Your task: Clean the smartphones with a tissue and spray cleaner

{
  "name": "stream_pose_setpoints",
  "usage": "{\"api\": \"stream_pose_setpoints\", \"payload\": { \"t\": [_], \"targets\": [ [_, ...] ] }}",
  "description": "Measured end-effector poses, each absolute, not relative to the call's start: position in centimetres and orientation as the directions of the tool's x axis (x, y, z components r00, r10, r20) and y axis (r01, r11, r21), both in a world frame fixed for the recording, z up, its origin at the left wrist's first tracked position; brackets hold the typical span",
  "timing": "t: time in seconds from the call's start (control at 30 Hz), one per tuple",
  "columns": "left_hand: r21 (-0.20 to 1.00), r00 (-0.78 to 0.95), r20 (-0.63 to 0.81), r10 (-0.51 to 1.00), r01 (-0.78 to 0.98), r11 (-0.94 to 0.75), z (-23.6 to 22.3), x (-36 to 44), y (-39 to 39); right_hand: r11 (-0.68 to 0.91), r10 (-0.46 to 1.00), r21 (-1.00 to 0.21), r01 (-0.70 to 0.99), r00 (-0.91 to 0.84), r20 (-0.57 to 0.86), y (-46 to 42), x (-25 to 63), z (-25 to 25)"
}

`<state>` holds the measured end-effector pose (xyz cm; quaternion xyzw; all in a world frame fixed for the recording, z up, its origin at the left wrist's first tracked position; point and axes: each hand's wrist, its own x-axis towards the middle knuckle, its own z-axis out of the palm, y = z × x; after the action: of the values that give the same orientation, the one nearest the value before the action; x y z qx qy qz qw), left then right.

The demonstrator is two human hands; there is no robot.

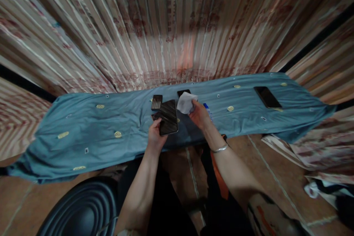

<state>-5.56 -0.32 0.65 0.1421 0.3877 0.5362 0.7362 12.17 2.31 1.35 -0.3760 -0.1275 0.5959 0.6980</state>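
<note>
My left hand (157, 135) is closed on the lower left edge of a dark tablet (169, 120), its glossy screen facing up and showing streaky reflections. My right hand (199, 115) pinches a white cloth or tissue (187, 102), held just right of the tablet's upper corner and apart from it. Behind the tablet a small dark phone (157, 102) lies on the cloth-covered table. Another dark phone (183, 92) is partly hidden by the white cloth. Beside my right hand lies a blue and clear bottle (207, 110), half covered by the hand.
A blue patterned cloth (102, 132) covers the long narrow table. Toward its right end lies a larger black phone (267, 97). Pleated curtains (171, 25) hang close behind. A round black ribbed object (83, 210) stands on the floor at lower left.
</note>
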Motion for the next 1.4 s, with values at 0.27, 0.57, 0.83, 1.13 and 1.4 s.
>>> {"api": "stream_pose_setpoints", "payload": {
  "t": [0.27, 0.57, 0.83, 1.13, 1.4],
  "targets": [
    [0.584, 0.280, -0.349, 0.894, -0.681, 0.441, 2.1, -3.8, -2.0, 0.250, 0.917, -0.921, -0.298, 0.379, 0.127, 0.6, 11.4, 3.2],
    [0.732, 0.103, -0.280, 0.954, -0.620, 0.282, 1.3, -2.9, -2.1, 0.425, 0.902, -0.708, 0.564, -0.194, 0.386, -1.8, 6.9, 0.5],
    [0.850, 0.031, -0.208, 0.978, -0.489, 0.196, 0.6, -3.3, -2.5, 0.445, 0.891, -0.685, 0.577, -0.208, 0.404, -1.8, 6.6, 0.2],
    [0.851, -0.057, -0.269, 0.962, -0.482, 0.209, 0.9, -4.2, -2.4, 0.477, 0.876, -0.691, 0.543, -0.222, 0.429, -1.1, 5.3, -0.3],
    [0.854, -0.067, -0.244, 0.968, -0.487, 0.181, -0.1, -4.2, -2.1, 0.429, 0.899, -0.709, 0.560, -0.184, 0.398, 0.5, 5.7, -0.5]
  ]
}}
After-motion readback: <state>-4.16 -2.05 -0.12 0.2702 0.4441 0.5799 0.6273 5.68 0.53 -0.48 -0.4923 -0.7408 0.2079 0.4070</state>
